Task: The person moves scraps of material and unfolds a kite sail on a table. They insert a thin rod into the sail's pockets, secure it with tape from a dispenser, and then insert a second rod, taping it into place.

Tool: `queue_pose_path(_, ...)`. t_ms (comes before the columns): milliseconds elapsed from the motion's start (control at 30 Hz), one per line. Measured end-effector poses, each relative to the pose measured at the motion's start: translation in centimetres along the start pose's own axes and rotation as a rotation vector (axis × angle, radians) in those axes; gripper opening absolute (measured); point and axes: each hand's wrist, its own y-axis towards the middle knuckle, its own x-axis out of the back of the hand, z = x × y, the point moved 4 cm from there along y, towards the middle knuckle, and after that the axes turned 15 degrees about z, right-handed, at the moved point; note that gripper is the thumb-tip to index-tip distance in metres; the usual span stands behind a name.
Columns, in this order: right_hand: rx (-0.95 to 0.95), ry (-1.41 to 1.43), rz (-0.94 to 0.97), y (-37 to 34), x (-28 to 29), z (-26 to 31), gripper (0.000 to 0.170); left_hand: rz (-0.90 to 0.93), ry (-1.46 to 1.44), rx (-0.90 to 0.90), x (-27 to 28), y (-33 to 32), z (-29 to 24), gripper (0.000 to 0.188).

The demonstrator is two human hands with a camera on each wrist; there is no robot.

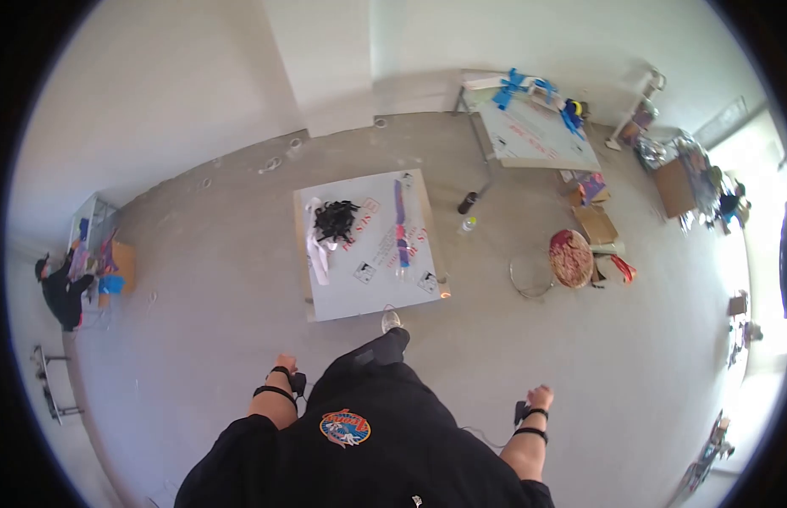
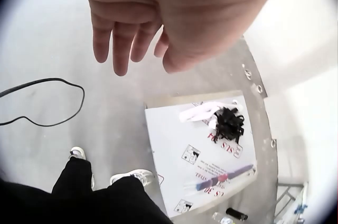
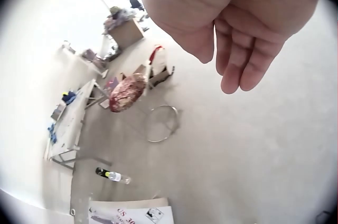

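My left hand (image 1: pixel 286 363) hangs at my side in front of the low table, holding nothing; in the left wrist view its fingers (image 2: pixel 121 50) are loosely extended. My right hand (image 1: pixel 541 396) is out to the right over the floor, and in the right wrist view its fingers (image 3: pixel 231 79) are relaxed and slightly bent around nothing. Before me stands a low table (image 1: pixel 342 296) with a printed white top. On it lie a bundle of black strips (image 1: pixel 336 221), a white cloth (image 1: pixel 318 262) and a long purple and pink wrapped strip (image 1: pixel 400 222).
A dark bottle (image 1: pixel 467 202) and a clear bottle (image 1: pixel 469 224) are on the floor beyond the table. A second table (image 1: pixel 537 135) with blue items stands at the back wall. To the right are a round reddish basket (image 1: pixel 571 258) and cartons (image 1: pixel 596 225). Another person (image 1: pixel 63 292) is far left.
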Motion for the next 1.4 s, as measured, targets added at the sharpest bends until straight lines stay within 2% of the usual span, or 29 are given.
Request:
queue_pose_path(33,-0.003,-0.055,0.035,-1.2,-3.4,5.3,0.035,0.012,-0.016,0.017,-0.3,-0.4,0.2,0.029)
queue_pose_path(100,-0.042,-0.144,0.127,0.2,-9.5,9.9,0.037,0.026,-0.129,0.052,0.2,-0.7,-1.1,0.028)
queue_pose_path(133,0.001,-0.119,0.183,0.6,-12.8,11.6,0.036,-0.003,-0.197,0.049,0.9,-0.3,-1.6,0.027)
queue_pose_path(167,0.056,-0.244,0.228,0.6,-16.3,13.2,0.035,0.101,-0.284,0.095,1.5,1.5,-1.5,0.027)
queue_pose_path(233,0.158,-0.496,0.337,1.5,-22.7,16.0,0.033,-0.049,-0.152,-0.032,4.4,2.8,-2.9,0.025)
queue_pose_path(267,0.192,-0.628,0.398,1.4,-25.3,16.6,0.033,-0.256,-0.671,-0.114,2.9,6.1,-2.3,0.022)
queue_pose_path(300,0.181,-0.634,0.411,0.9,-27.4,17.1,0.033,-0.477,-1.178,-0.192,1.9,8.6,-1.1,0.020)
queue_pose_path(333,0.166,-0.682,0.456,0.7,-29.4,17.8,0.033,-0.478,-1.180,-0.179,6.6,5.8,-4.0,0.020)
queue_pose_path(367,0.158,-0.731,0.499,1.0,-31.2,18.5,0.034,-0.193,-1.635,0.163,12.5,1.4,-5.6,0.035)
queue_pose_path(400,0.158,-0.742,0.506,1.7,-32.4,19.1,0.034,-0.193,-1.646,0.171,10.4,3.9,-5.3,0.035)
queue_pose_path(467,0.100,-0.767,0.586,3.8,-34.3,19.4,0.033,-0.622,-0.927,-0.098,9.8,9.1,-3.0,0.035)
queue_pose_path(500,0.090,-0.791,0.602,4.8,-35.1,20.0,0.033,-0.619,-0.948,-0.078,11.4,6.1,-5.0,0.035)
queue_pose_path(567,0.106,-0.829,0.645,8.6,-36.7,20.6,0.032,-0.459,-1.857,0.138,16.7,-0.4,-7.9,0.035)
queue_pose_path(600,0.114,-0.848,0.665,10.1,-36.9,20.7,0.032,-0.453,-1.865,0.160,16.4,-0.5,-8.5,0.035)
queue_pose_path(667,0.122,-0.820,0.664,10.8,-37.8,22.4,0.029,-0.384,-2.107,0.208,13.5,-0.6,-10.0,0.036)
queue_pose_path(733,0.153,-0.807,0.670,13.1,-38.0,24.3,0.027,-0.356,-2.168,0.307,11.5,0.0,-12.6,0.036)
queue_pose_path(767,0.083,-0.801,0.701,15.3,-38.2,24.2,0.026,-0.357,-2.214,0.392,10.4,0.1,-13.4,0.037)
queue_pose_path(800,0.009,-0.798,0.743,17.2,-38.6,24.5,0.026,-0.375,-2.243,0.422,4.5,1.8,-14.5,0.037)
queue_pose_path(867,-0.064,-0.786,0.772,19.7,-38.8,25.6,0.025,-0.339,-1.160,0.040,1.8,4.9,-15.5,0.037)
queue_pose_path(900,-0.086,-0.838,0.744,21.1,-38.9,26.8,0.026,-0.226,-1.976,0.297,8.6,1.5,-19.1,0.037)
queue_pose_path(933,-0.094,-0.890,0.718,22.7,-38.8,28.0,0.027,-0.237,-2.028,0.378,12.5,0.0,-21.2,0.041)
queue_pose_path(1000,-0.083,-0.823,0.715,25.9,-40.1,29.7,0.025,-0.328,-1.956,0.516,19.6,-1.7,-24.1,0.045)
queue_pose_path(1033,-0.081,-0.765,0.754,27.9,-41.1,30.5,0.027,-0.333,-1.953,0.533,20.7,-1.0,-24.0,0.045)
queue_pose_path(1100,-0.099,-0.713,0.792,29.5,-42.6,30.5,0.029,-0.412,-1.710,0.406,22.0,0.1,-23.4,0.048)
queue_pose_path(1167,-0.036,-0.423,0.747,29.2,-45.3,31.1,0.030,-0.453,-1.622,0.395,22.8,1.3,-21.5,0.047)
queue_pose_path(1233,-0.080,-0.348,0.701,28.0,-47.1,29.7,0.030,-0.466,-1.532,0.354,23.3,2.6,-20.2,0.046)
queue_pose_path(1300,-0.111,-0.248,0.643,26.6,-49.9,27.2,0.030,-0.379,-1.729,0.272,23.0,4.3,-18.0,0.044)
queue_pose_path(1333,-0.104,-0.201,0.684,25.9,-51.1,25.5,0.029,-0.356,-1.710,0.254,21.3,5.8,-16.6,0.044)
queue_pose_path(1400,-0.098,-0.134,0.701,23.1,-53.1,21.7,0.029,-0.291,-1.858,0.198,18.0,9.4,-12.9,0.042)
